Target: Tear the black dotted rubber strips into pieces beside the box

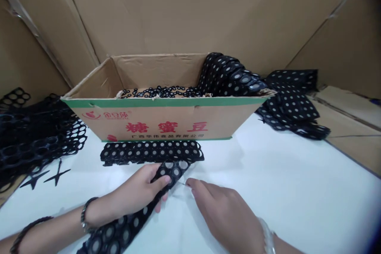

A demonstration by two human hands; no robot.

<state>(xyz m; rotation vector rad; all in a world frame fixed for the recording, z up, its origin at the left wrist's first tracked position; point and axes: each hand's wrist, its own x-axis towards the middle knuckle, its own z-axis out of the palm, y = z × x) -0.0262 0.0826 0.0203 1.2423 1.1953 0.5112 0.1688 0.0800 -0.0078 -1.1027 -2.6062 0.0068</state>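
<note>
A black strip (pixel 139 214) with rows of pale round spots slants up from the lower edge. My left hand (pixel 149 188) grips it near its upper end, thumb on top and fingertips showing beneath. To the right, my right hand (pixel 220 210) is closed in a pinch, with a thin pointed tool (pixel 182 183) jutting from the fingertips towards the strip's edge. Just beyond lies a flat black dotted sheet (pixel 151 151), in front of a cardboard box (pixel 166 121).
Small black rings (pixel 160 92) lie inside the box. Folded dotted sheets (pixel 229 73) lean over its right end, and more (pixel 288 103) are piled beyond. Black perforated webbing (pixel 35 139) is heaped at left, near star-shaped black scraps (pixel 57 175). Cardboard walls surround the white table (pixel 282 182).
</note>
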